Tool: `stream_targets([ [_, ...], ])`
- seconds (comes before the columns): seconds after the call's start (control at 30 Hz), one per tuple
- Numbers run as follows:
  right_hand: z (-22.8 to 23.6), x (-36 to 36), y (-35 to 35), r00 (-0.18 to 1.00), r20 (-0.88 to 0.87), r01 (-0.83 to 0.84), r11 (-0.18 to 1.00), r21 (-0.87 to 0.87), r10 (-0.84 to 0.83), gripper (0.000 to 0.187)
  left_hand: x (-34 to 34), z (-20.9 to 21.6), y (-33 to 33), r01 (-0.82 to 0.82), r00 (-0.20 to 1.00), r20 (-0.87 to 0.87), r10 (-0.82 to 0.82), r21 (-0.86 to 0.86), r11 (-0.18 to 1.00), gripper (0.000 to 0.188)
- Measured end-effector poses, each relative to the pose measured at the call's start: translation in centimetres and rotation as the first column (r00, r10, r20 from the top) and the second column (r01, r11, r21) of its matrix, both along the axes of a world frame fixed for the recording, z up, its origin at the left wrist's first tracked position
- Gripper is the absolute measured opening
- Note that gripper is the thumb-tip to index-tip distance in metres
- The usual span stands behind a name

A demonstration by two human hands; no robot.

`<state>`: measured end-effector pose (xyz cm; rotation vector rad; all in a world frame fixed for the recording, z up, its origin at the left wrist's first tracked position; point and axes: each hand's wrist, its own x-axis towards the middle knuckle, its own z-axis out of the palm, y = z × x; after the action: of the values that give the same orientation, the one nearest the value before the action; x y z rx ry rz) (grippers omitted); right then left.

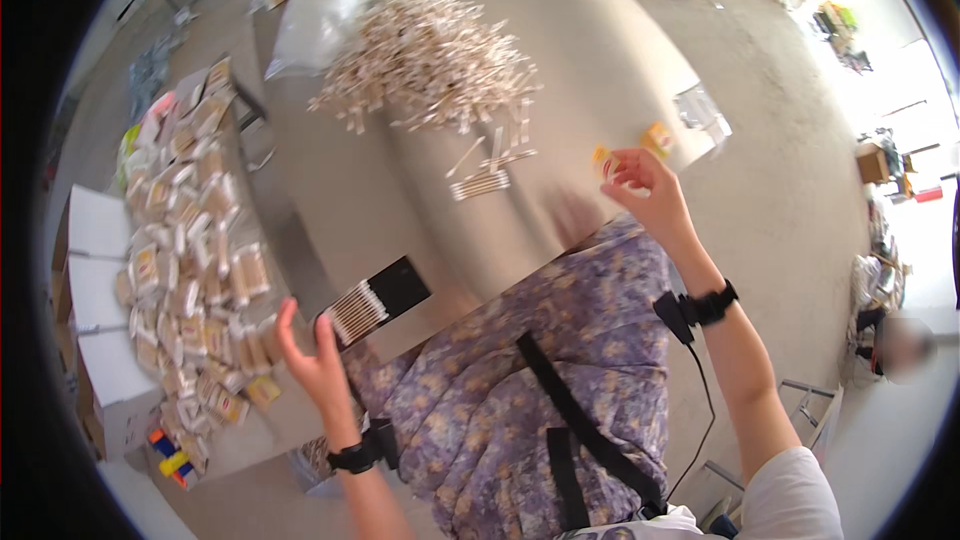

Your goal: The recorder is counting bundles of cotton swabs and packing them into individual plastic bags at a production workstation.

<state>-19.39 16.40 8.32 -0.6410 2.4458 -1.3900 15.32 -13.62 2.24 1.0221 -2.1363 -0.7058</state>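
My right hand (645,190) is at the right of the metal table (570,60), pinching a small yellow-and-white card (603,162) between thumb and fingers. At the near left edge my left hand (318,365) has its fingers apart, with the thumb beside a row of cotton swabs (356,314). Those swabs lie side by side on a black plate (401,285). A big heap of loose cotton swabs (430,60) covers the far part of the table. Several more swabs (482,185) lie in a small group nearer to me.
More yellow cards (657,139) lie near the right edge, by a clear plastic wrapper (703,112). A plastic bag (318,15) rests beside the heap. On the left, a second surface holds many swab packs (200,270), next to a white carton (100,285).
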Motion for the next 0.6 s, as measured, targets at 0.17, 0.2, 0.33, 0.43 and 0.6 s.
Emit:
stream_targets([
  [0.17, 3.8, 11.3, -7.1, 0.862, 0.004, -0.506, 0.860, 0.062, 0.507, 0.042, -2.9, 5.8, 5.1, 0.402, 0.912, -0.369, -0.176, 0.728, 0.556, 0.033],
  [0.2, 3.6, 12.7, -8.0, 0.807, -0.098, -0.573, 0.813, 0.106, 0.582, 0.042, -3.3, 6.3, 5.9, 0.468, 0.884, -0.389, -0.261, 0.753, 0.463, 0.029],
  [0.33, 2.0, 16.9, -11.2, 0.739, -0.189, -0.642, 0.761, 0.098, 0.647, 0.042, -2.2, 5.3, 6.7, 0.376, 0.924, -0.288, -0.251, 0.794, 0.478, 0.020],
  [0.43, 1.6, 18.4, -12.3, 0.791, -0.041, -0.611, 0.786, -0.093, 0.610, 0.036, -1.0, 4.7, 6.3, 0.324, 0.944, -0.314, -0.102, 0.821, 0.470, 0.013],
  [0.6, -0.3, 18.7, -13.7, 0.743, 0.493, -0.457, 0.881, -0.121, 0.453, 0.019, -0.4, 4.6, 5.9, 0.258, 0.966, -0.225, -0.128, 0.843, 0.472, 0.017],
])
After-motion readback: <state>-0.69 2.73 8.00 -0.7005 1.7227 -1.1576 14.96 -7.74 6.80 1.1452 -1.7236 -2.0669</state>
